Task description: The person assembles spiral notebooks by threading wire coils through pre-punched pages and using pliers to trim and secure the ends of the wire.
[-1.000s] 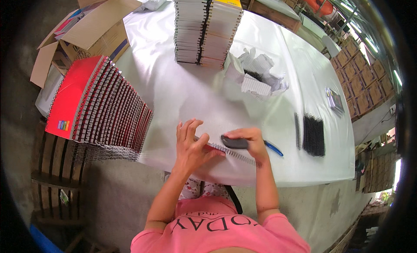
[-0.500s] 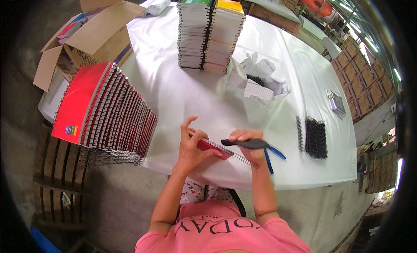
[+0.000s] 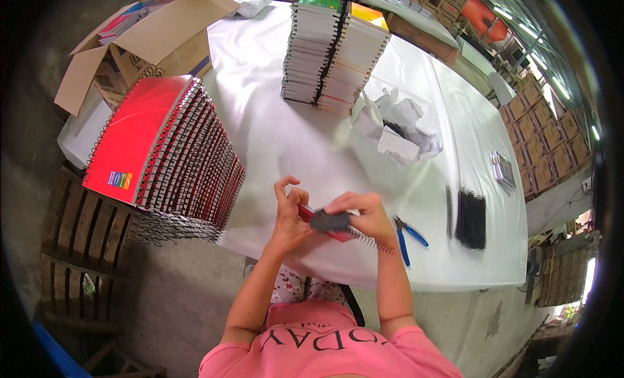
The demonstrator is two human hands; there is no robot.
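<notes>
- One red spiral notebook [image 3: 339, 236] is at the near edge of the white-covered table [image 3: 260, 151], its wire coil [image 3: 376, 242] trailing right.
- Left hand [image 3: 290, 225] pinches the notebook; right hand [image 3: 367, 214] grips a dark grey pad [image 3: 329, 221] over its coiled edge.
- Blue-handled pliers [image 3: 403, 238] lie right.
- Black binding coils [image 3: 471, 219] lie farther right.

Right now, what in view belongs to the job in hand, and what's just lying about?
Likely in the job: red notebook, spiral coil, dark handheld object, blue-handled pliers, black spiral coils.

Apparently lying about: open cardboard box, crumpled paper.
</notes>
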